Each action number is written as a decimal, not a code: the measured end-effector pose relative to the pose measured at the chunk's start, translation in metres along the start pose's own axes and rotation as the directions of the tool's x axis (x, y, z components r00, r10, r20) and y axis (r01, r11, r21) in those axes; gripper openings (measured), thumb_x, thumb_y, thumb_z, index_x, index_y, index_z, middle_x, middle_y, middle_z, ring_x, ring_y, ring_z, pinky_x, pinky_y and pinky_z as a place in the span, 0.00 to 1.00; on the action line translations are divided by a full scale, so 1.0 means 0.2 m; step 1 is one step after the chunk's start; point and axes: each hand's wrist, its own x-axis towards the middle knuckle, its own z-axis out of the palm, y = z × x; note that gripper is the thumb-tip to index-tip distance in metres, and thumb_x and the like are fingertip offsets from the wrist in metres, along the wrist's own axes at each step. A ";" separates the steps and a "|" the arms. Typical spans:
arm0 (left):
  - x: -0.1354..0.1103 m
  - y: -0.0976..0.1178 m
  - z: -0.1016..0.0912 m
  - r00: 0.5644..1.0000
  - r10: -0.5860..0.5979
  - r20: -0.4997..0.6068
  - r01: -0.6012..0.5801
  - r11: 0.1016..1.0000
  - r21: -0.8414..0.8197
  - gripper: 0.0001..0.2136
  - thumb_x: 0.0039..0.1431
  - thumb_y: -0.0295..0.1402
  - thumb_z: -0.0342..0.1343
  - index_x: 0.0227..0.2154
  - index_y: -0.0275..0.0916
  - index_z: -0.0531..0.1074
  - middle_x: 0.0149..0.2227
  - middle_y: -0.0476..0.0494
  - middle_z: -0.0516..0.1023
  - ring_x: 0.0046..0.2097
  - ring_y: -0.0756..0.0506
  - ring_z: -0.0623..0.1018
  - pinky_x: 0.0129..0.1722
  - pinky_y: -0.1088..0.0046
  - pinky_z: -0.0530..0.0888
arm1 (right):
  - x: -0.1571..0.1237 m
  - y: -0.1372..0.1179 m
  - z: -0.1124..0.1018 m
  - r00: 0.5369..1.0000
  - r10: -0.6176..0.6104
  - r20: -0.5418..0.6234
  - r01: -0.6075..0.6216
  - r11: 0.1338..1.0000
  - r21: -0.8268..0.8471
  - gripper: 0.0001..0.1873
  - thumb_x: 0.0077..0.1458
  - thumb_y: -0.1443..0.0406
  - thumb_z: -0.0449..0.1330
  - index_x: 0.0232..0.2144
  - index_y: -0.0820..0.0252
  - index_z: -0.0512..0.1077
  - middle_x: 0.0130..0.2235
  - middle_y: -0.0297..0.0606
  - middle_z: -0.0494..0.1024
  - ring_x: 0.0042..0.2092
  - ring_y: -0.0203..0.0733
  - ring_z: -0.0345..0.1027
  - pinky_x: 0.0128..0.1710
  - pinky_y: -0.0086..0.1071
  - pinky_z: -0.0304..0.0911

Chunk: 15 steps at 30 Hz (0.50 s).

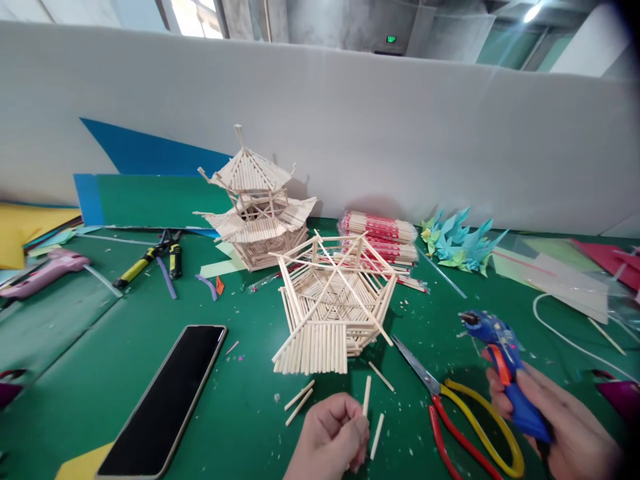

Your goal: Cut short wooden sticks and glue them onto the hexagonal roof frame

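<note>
My left hand (330,437) is closed near the bottom edge, pinching a short wooden stick (367,396) that points up. My right hand (555,420) grips a blue hot glue gun (503,363) at the lower right, its nozzle pointing left. Just beyond both hands sits a half-built hexagonal stick roof (333,307) on the green mat (100,360). Several loose short sticks (299,402) lie beside my left hand. A finished two-tier stick pagoda (255,200) stands behind the roof.
Red-and-yellow-handled scissors (465,417) lie between my hands. A black phone (167,400) rests at lower left. Yellow-handled cutters (150,257), a pink glue gun (43,270), wrapped chopstick packs (383,237), origami cranes (460,243) and coloured paper sheets (555,273) ring the mat. A white wall backs it.
</note>
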 end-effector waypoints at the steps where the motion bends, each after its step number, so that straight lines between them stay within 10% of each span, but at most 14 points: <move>1: 0.00 0.00 0.00 1.000 0.002 -0.006 -0.002 1.000 0.005 0.19 0.37 0.47 0.61 0.15 0.36 0.64 0.11 0.55 0.63 0.15 0.56 0.57 0.16 0.78 0.51 | -0.02 -0.02 0.03 0.997 0.060 0.058 -0.062 0.997 0.046 0.12 0.46 0.56 0.60 0.29 0.58 0.72 0.20 0.37 0.72 0.21 0.42 0.65 0.17 0.32 0.62; 15: -0.02 0.12 0.02 0.998 -0.061 -0.034 0.056 0.987 -0.153 0.14 0.37 0.38 0.66 0.16 0.33 0.70 0.12 0.52 0.67 0.17 0.56 0.61 0.18 0.80 0.54 | -0.13 -0.02 0.19 0.956 0.117 0.269 -0.158 0.978 0.134 0.12 0.48 0.56 0.59 0.32 0.57 0.71 0.16 0.31 0.66 0.20 0.34 0.57 0.19 0.28 0.56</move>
